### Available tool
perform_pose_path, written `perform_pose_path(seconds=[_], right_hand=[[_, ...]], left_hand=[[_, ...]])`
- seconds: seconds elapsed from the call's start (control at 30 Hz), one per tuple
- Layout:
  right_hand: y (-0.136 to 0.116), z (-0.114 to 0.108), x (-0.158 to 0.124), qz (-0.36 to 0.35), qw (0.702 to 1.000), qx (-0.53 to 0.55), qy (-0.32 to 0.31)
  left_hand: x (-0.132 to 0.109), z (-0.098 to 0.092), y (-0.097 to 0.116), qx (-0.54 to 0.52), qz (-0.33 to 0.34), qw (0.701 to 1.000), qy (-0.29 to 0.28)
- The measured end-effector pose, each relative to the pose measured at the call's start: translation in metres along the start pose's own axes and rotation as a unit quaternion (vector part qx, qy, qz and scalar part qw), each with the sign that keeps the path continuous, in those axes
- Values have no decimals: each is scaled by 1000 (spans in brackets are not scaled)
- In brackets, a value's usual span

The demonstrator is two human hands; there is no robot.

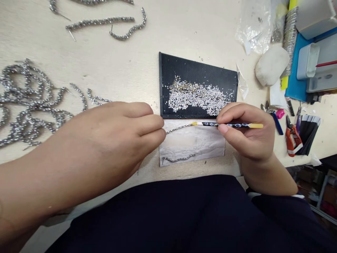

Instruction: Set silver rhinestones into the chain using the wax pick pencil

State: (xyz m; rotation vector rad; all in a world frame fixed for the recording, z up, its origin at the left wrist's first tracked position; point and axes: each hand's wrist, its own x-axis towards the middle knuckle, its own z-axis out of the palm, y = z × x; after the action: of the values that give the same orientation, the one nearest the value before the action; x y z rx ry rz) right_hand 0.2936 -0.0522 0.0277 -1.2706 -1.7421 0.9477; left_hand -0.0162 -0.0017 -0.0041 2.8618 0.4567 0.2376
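Note:
My left hand [131, 133] is closed, pinching one end of a thin silver rhinestone strand [180, 128] between its fingertips. My right hand [244, 131] grips a slim pencil-like stick [234, 125], dark patterned with a yellow end; its yellow tip touches or nearly touches the strand's far end. Below both lies a whitish sheet [205, 144], with another short strand [179, 159] near its lower edge. Just beyond stands a black ridged tray [195, 66], and a heap of tiny silver stones [197, 96] is spread over its ridges.
Coiled silver strands [28, 91] pile up at the left, more strands [100, 22] at the back left. On the right are a white stone-like lump [272, 66], orange-handled pliers [292, 140], plastic bags [255, 24] and a blue tray [298, 73]. The table's front edge runs near my body.

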Motion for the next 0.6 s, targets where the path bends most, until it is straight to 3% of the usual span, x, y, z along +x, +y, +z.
perform_pose_path(seconds=[0.47,0.6], right_hand=[[0,-1,0,-23,1000,-14,-2],[-1,-1,0,-14,1000,-19,-4]], left_hand=[[0,1,-1,-8,13,1000,10],[0,3,2,-20,-12,1000,20]])
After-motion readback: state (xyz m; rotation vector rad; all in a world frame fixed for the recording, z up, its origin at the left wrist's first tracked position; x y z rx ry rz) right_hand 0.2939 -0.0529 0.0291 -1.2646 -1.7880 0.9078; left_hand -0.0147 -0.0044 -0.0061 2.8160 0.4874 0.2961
